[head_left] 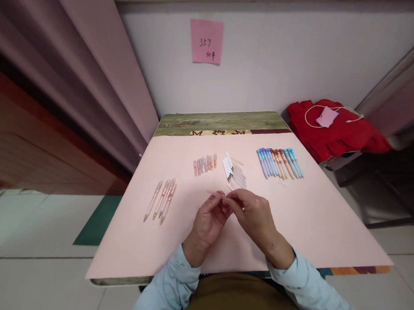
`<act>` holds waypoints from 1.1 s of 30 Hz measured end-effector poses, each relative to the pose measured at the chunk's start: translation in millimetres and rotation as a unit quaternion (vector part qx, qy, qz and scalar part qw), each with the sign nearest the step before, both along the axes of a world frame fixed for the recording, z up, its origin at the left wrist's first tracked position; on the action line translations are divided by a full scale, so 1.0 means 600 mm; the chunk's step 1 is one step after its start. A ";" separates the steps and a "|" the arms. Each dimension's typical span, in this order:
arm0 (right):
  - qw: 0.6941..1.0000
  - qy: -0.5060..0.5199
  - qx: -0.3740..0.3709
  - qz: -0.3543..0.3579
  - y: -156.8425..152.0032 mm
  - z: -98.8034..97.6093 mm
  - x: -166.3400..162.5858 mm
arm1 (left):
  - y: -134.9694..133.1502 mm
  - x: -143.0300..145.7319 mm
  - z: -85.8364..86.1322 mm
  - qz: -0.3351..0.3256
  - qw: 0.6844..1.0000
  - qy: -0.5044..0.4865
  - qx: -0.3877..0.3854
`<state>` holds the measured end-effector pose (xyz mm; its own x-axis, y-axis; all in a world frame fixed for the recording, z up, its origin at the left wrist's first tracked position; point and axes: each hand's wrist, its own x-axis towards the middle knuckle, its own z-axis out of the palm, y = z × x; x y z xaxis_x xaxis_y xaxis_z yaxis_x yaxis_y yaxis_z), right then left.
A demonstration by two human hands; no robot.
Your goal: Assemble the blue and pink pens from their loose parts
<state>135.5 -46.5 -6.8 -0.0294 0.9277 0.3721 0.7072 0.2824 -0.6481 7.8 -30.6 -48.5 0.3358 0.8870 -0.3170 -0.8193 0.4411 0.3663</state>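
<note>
Over the middle of the table, my left hand [208,218] pinches a thin, pale, translucent pen barrel [213,193] that points to the upper left. My right hand [254,212] meets it there, with thumb and forefinger closed at the barrel's near end; whatever small part they grip is hidden. Just beyond my fingers lie white pen refills [227,166] with dark ends, beside a pile of clear barrels [239,177]. Short patterned pen parts [205,165] form a row behind my left hand. Several whole patterned pens [164,199] rest further left.
Blue and brown capped pens [278,163] are lined up at the right, with small white bits [282,183] in front. A pale pink sheet [136,254] covers the table. Past its right edge is a red cloth-covered seat [336,136] with a cable [309,119]. A curtain hangs at left.
</note>
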 end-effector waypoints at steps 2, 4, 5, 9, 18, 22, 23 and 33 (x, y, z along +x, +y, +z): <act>1.000 -0.002 -0.001 -0.004 0.002 -0.001 -0.003 | -0.002 0.002 -0.002 0.000 1.000 0.007 -0.009; 1.000 0.014 -0.010 -0.007 0.007 -0.002 0.000 | -0.002 -0.001 -0.004 -0.010 1.000 0.002 -0.019; 0.999 0.028 -0.018 -0.010 0.010 -0.003 0.005 | 0.000 -0.005 -0.005 -0.016 1.000 -0.007 -0.024; 0.996 0.024 -0.036 -0.072 0.031 -0.018 0.039 | 0.016 -0.027 -0.006 0.006 0.997 -0.072 -0.035; 0.946 -0.253 -0.170 -0.109 0.039 -0.082 0.030 | 0.026 -0.035 0.001 0.004 0.998 -0.047 -0.040; 0.930 -0.291 -0.197 -0.113 0.034 -0.085 0.024 | 0.032 -0.045 0.001 0.025 0.996 0.009 -0.080; 0.927 -0.296 -0.203 -0.112 0.035 -0.084 0.024 | 0.033 -0.046 0.001 0.030 0.996 0.022 -0.085; 0.927 -0.296 -0.207 -0.097 0.036 -0.077 0.021 | 0.029 -0.035 0.002 0.013 0.993 0.112 -0.035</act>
<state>148.4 -24.9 -53.1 0.0678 0.9966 -0.0458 0.9852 -0.0741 -0.1543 -13.2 -13.2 -47.6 0.2279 0.8679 -0.4414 -0.7325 0.4515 0.5095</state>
